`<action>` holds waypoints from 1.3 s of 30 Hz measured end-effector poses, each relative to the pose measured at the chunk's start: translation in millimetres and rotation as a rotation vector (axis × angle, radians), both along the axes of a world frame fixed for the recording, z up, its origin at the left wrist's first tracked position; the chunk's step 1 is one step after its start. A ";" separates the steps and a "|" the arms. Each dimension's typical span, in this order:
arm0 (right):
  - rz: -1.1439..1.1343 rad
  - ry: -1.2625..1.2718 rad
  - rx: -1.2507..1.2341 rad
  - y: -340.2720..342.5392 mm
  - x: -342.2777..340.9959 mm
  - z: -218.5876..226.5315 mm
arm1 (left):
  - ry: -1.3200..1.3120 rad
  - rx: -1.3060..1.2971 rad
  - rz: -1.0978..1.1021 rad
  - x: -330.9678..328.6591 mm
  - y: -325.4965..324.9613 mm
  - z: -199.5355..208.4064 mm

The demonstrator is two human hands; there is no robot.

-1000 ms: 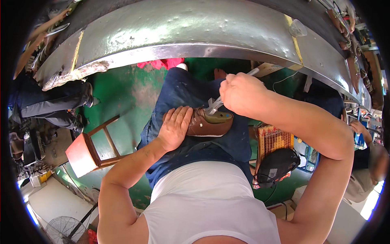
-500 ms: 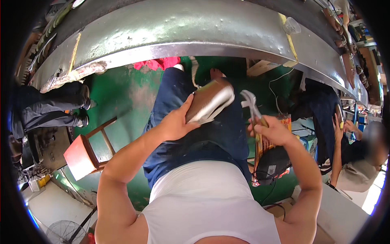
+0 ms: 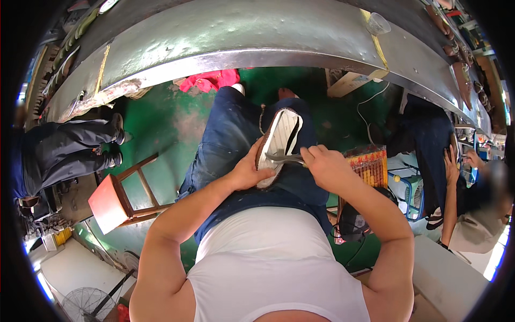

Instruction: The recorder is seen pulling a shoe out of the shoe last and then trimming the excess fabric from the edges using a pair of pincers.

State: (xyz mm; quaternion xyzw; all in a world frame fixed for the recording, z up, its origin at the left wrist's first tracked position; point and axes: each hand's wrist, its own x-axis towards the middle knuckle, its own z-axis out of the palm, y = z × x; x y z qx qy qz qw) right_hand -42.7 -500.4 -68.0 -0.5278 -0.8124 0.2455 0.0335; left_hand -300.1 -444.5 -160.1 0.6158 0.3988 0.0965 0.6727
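A shoe [image 3: 284, 131] with a brown upper is held bottom up over my lap, its pale underside facing me and its toe pointing away. My left hand [image 3: 249, 170] grips it from the left near its heel end, thumb lying across the underside. My right hand [image 3: 326, 167] is closed round the handles of metal pincers [image 3: 289, 159]. The curved head of the pincers reaches leftward onto the underside, near my left thumb. Whether the jaws are clamped on the shoe's edge I cannot make out.
A metal-topped workbench [image 3: 230, 32] curves across the far side, bearing a clear plastic cup [image 3: 379, 24]. At left stands a red-topped stool [image 3: 110, 203]. Right of my lap are a patterned box [image 3: 369, 162] and a black bag [image 3: 357, 217]. Other people sit at both sides.
The shoe has been turned from its brown side to its pale underside. My right hand has brought the pincers left from beside the shoe onto it.
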 end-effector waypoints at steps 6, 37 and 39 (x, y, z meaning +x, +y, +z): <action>-0.031 0.313 -0.420 5.1 -7.5 -24.2 | 0.020 -0.127 0.024 2.9 4.5 6.6; -0.309 0.068 -0.039 17.4 -15.7 -26.2 | 0.298 0.371 0.390 42.2 19.4 -14.5; -0.329 0.036 -0.085 15.5 -12.6 -32.0 | 0.238 0.428 0.369 43.1 18.9 -16.1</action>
